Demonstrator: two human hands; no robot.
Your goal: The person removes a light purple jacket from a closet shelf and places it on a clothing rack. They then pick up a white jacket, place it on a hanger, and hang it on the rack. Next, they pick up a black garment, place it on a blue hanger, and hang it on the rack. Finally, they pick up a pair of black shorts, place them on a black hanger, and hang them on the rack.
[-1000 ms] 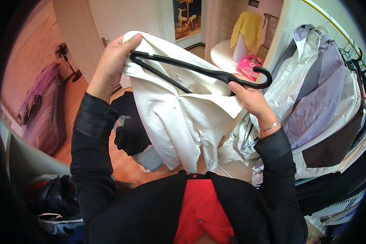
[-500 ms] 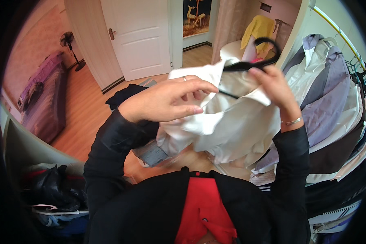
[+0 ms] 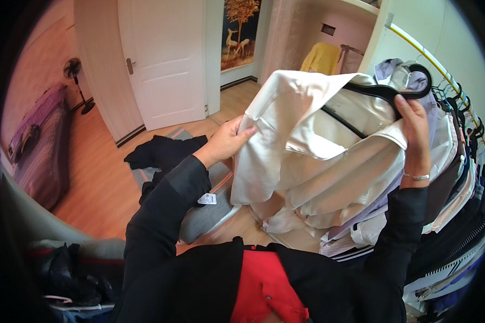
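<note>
A cream satin shirt [image 3: 312, 134] hangs in front of me on a black hanger [image 3: 380, 92], its collar spread wide. My right hand [image 3: 413, 116] is closed round the hanger near the base of its hook, beside the shirt's right shoulder. My left hand [image 3: 229, 141] pinches the left shoulder of the shirt between thumb and fingers and holds it out to the side. The hanger's lower bar shows through the open neckline. Its left arm is hidden under the cloth.
At the right, a yellow rail [image 3: 431, 54] carries several garments on hangers. Dark clothing [image 3: 164, 153] lies on a grey striped mat on the floor, ahead to the left. A white door [image 3: 164, 64], a standing fan [image 3: 75, 75] and a purple-covered bed [image 3: 43, 145] stand farther off. Dark garments [image 3: 73, 274] lie at the lower left.
My left hand has closed on the shirt's left shoulder and pulled it outward. The right hand and hanger have moved right and slightly down, toward the rail. My view has turned a little right.
</note>
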